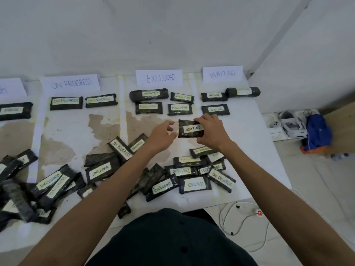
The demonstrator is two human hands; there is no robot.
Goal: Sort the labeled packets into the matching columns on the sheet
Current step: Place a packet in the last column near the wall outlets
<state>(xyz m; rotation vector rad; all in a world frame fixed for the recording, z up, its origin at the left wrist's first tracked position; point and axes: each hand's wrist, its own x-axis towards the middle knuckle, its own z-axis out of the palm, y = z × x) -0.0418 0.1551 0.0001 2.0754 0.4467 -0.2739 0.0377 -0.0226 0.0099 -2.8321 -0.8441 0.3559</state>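
Observation:
My right hand (212,132) pinches a dark packet labelled WAITING (189,129) by its right end, holding it above the sheet (247,135) just below the EXCLUDED and WAITING columns. My left hand (162,134) hovers just left of that packet with fingers loosely curled, not touching it. The WAITING header card (222,73) stands at the back right with three packets under it (215,109). The EXCLUDED card (159,78) has several packets beneath it. The ON PROGRESS card (71,83) has two packets (66,103).
Unsorted packets lie heaped along the near edge, one pile at centre right (195,184) and one at the left (51,186). Off the sheet's right edge sit a white headset (292,125), a blue bag (318,132) and a power strip with cables (249,212).

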